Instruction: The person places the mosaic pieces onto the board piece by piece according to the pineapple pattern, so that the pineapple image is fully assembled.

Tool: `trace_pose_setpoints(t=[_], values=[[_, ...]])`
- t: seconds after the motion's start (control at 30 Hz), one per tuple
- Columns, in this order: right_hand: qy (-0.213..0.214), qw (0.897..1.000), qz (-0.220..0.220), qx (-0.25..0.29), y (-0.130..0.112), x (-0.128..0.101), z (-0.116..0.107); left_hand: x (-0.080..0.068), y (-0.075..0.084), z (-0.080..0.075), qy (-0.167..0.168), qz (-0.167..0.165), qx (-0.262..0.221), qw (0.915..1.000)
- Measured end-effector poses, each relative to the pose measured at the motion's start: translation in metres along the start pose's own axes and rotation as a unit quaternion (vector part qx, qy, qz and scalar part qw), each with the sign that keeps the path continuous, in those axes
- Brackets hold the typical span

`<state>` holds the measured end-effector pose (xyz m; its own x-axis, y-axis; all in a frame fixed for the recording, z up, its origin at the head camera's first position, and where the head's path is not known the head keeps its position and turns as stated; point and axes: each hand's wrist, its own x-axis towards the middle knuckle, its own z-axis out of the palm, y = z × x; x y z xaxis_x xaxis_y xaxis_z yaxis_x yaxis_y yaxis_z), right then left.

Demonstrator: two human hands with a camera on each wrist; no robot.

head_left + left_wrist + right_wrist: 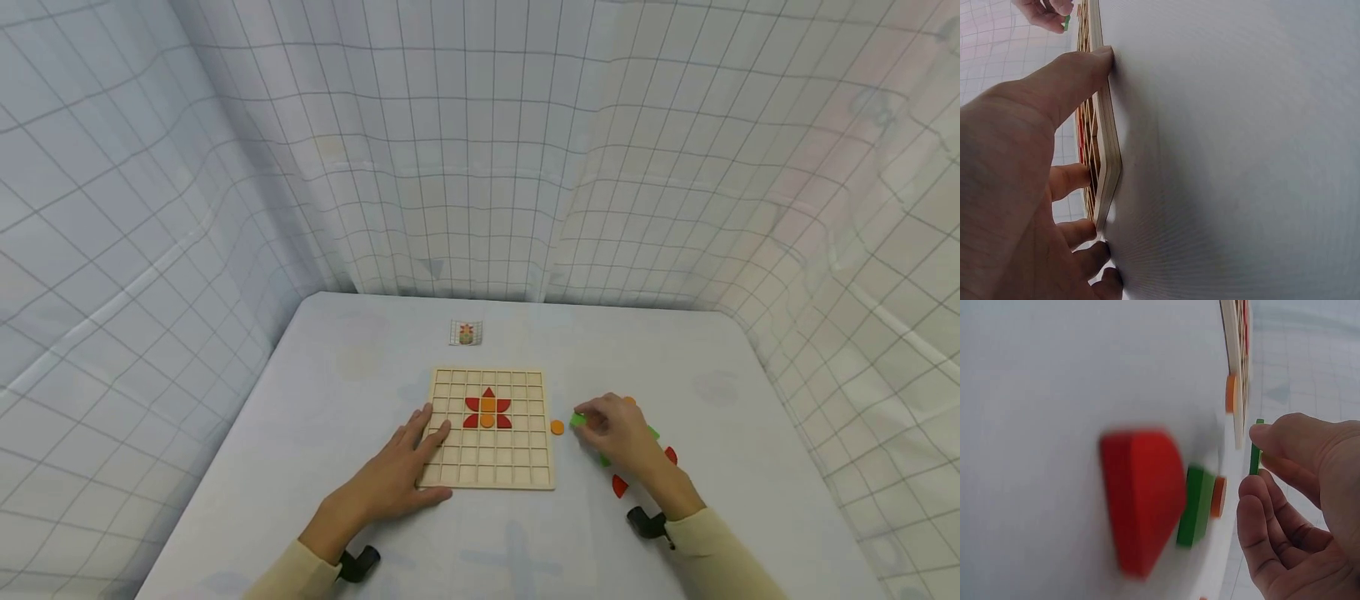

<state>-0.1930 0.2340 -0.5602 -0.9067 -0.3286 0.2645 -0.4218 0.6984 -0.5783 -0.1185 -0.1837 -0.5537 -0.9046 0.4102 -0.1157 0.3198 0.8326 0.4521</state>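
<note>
My left hand (393, 479) rests with spread, fairly straight fingers on the left edge and front corner of a wooden grid board (487, 475). In the left wrist view its thumb (1079, 72) lies along the board's side. On the board, a red triangle (489, 392) tops an orange square (488, 405) and an orange disc (487, 421), with red curved pieces (503, 406) on both sides. To the right of the board, my right hand (622, 433) pinches a thin green piece (1255, 456) between thumb and fingers, above the table.
A loose orange disc (557, 427) lies by the board's right edge. Around and beneath the right hand are red pieces (619, 486), green pieces (604, 460) and another orange piece (630, 401). A small pattern card (467, 333) lies behind the board. Grid-patterned curtains (480, 167) surround the table.
</note>
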Motion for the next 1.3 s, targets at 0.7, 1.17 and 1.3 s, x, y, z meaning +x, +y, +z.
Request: trace_pose_setpoints(t=[0.7,1.17,1.3], values=[[-0.047,0.997,-0.058,0.034,-0.048,0.013,0.037,0.000,0.005,-0.002,-0.007,-0.001,-0.006,1.0000],[-0.069,0.992,-0.098,0.049,-0.066,0.024,0.055,0.002,0.006,-0.002,-0.010,-0.004,-0.022,0.9997],[-0.079,0.990,-0.107,0.056,-0.071,0.025,0.059,0.001,0.006,-0.001,-0.009,-0.007,-0.023,0.9997]])
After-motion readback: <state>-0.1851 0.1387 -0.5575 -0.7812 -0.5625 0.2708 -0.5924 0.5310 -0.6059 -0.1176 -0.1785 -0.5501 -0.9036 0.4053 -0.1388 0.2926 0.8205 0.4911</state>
